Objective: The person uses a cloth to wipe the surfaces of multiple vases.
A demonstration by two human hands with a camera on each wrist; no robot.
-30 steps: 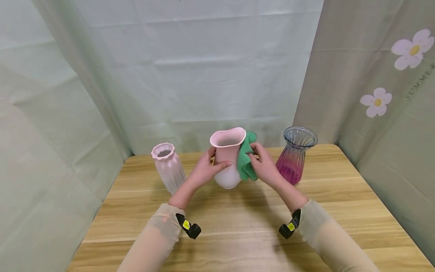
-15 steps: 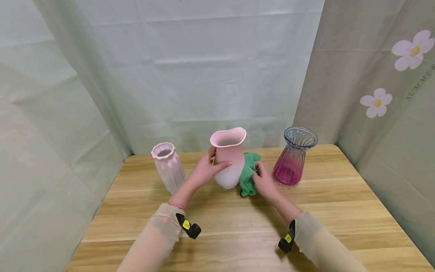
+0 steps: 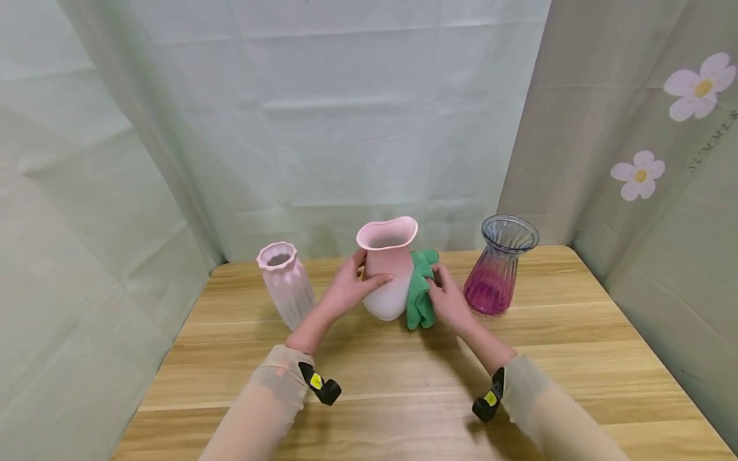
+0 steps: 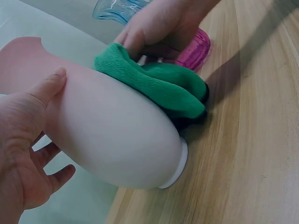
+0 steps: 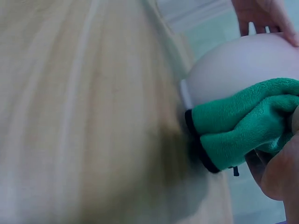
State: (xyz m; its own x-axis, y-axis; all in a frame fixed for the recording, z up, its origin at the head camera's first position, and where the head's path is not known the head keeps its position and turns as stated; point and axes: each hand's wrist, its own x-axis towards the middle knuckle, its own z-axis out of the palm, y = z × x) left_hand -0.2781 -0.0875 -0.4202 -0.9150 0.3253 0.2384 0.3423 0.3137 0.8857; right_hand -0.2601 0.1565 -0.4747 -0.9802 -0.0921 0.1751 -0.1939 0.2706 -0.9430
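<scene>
Green cloth (image 3: 421, 301) was bunched in the right hand (image 3: 452, 302), whose fingers pinched it against the side of a pink and white vase (image 3: 387, 298). The left hand (image 3: 346, 285) held the vase's other side, thumb in front and fingers round the back. That vase stood on the wooden counter (image 3: 403, 384), between a frilly-topped vase (image 3: 290, 289) and a purple and blue glass vase (image 3: 492, 282).

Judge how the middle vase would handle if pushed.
The middle vase would probably tip if pushed high up, since it narrows to a small foot. Looking smooth, it may slip against the green cloth. The left hand, gripping it, should steady it somewhat.
</scene>
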